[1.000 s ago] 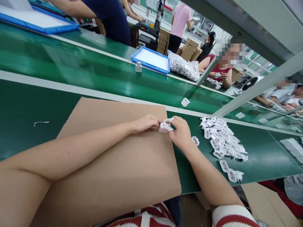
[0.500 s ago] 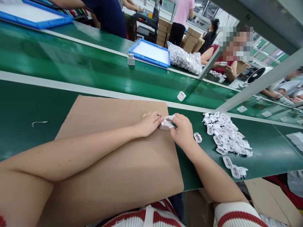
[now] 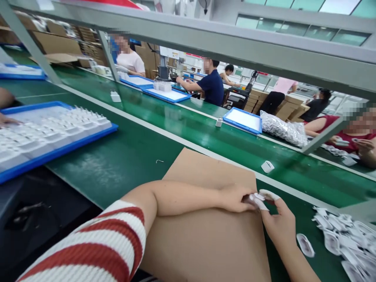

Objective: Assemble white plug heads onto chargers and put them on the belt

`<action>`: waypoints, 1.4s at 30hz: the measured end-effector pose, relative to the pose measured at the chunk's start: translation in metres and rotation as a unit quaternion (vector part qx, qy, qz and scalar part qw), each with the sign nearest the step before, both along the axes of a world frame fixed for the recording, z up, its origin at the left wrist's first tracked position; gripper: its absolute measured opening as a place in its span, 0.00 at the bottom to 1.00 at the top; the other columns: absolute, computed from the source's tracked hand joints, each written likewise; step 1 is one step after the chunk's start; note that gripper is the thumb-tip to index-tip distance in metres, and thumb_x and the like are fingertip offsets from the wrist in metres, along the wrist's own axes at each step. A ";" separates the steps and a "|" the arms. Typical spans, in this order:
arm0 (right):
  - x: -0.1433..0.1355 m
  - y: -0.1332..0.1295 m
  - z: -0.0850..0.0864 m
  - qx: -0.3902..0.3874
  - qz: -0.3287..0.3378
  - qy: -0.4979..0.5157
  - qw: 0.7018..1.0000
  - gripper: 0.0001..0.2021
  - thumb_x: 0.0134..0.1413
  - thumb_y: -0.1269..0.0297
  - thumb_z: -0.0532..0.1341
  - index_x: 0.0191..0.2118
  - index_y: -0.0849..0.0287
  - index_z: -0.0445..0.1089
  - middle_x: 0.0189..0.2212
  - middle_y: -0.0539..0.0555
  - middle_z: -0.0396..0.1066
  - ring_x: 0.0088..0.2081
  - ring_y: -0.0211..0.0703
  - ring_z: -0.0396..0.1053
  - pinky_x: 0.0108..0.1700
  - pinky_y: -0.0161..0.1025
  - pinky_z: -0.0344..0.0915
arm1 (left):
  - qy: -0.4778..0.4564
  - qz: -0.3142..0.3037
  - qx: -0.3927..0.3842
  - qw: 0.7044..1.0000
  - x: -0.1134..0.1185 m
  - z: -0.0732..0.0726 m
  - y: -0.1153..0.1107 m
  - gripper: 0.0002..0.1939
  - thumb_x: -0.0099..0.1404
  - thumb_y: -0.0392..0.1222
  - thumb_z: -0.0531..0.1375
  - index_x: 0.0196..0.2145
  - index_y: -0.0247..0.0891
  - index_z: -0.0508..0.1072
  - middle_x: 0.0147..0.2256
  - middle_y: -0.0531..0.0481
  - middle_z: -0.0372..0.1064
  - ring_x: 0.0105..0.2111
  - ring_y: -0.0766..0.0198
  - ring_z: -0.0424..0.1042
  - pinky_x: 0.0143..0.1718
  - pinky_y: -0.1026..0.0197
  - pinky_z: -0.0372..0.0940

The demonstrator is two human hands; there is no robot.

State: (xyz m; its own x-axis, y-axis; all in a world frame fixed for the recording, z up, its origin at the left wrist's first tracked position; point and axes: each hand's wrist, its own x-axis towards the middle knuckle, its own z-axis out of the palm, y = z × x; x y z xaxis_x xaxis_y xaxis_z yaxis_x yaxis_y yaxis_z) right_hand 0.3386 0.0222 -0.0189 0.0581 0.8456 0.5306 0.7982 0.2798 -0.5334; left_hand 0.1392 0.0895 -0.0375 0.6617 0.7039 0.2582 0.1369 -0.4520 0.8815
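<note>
Above the right edge of a brown cardboard sheet (image 3: 211,235), my two hands meet around a small white plastic charger part (image 3: 256,197). My left hand (image 3: 235,197) is closed on it from the left, and its fingertips are partly hidden. From the right, my right hand (image 3: 280,219) pinches it between thumb and forefinger, both in white finger covers. Detail of the part is blurred. One loose white plastic shell (image 3: 305,245) lies just right of my right wrist, beside a pile of similar white parts (image 3: 343,235).
Blue-rimmed tray (image 3: 105,131) at left holds rows of white chargers; another person's hand (image 3: 7,120) rests there. A bent metal piece (image 3: 159,161) lies left of the cardboard. White housings (image 3: 267,167) sit along the green belt (image 3: 188,129). A grey post (image 3: 329,135) rises at right; co-workers sit opposite.
My view has swung left and up, bringing the tray of chargers into sight. Both hands stay together at the cardboard's right edge, still gripping the white part.
</note>
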 end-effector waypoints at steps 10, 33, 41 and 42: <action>0.004 0.005 0.004 0.013 0.149 0.009 0.989 0.23 0.57 0.52 0.68 0.58 0.48 0.74 0.54 0.59 0.75 0.54 0.57 0.76 0.56 0.53 0.76 | -0.189 -0.076 -0.347 0.916 0.006 -0.002 0.022 0.35 0.43 0.58 0.80 0.43 0.35 0.80 0.42 0.46 0.78 0.42 0.57 0.77 0.58 0.48 0.68; 0.007 -0.013 0.019 -0.052 0.178 0.307 0.933 0.30 0.48 0.63 0.76 0.58 0.50 0.75 0.57 0.62 0.77 0.54 0.56 0.79 0.55 0.46 0.78 | -0.246 0.021 -0.005 0.969 -0.003 0.022 -0.020 0.34 0.55 0.51 0.77 0.56 0.36 0.75 0.51 0.38 0.76 0.49 0.52 0.77 0.58 0.50 0.70; -0.006 -0.027 0.025 0.019 0.161 0.264 0.951 0.27 0.53 0.64 0.74 0.59 0.49 0.75 0.57 0.60 0.76 0.54 0.55 0.79 0.58 0.52 0.76 | -0.217 -0.009 0.146 0.965 -0.011 0.038 -0.026 0.30 0.67 0.47 0.69 0.64 0.44 0.70 0.58 0.37 0.72 0.56 0.50 0.74 0.60 0.46 0.71; -0.007 -0.029 0.026 0.026 0.162 0.260 0.952 0.26 0.54 0.65 0.73 0.59 0.48 0.75 0.57 0.60 0.76 0.54 0.54 0.79 0.58 0.52 0.76 | -0.216 -0.010 0.162 0.963 -0.012 0.040 -0.026 0.29 0.67 0.47 0.69 0.64 0.44 0.71 0.58 0.37 0.73 0.56 0.50 0.75 0.59 0.46 0.71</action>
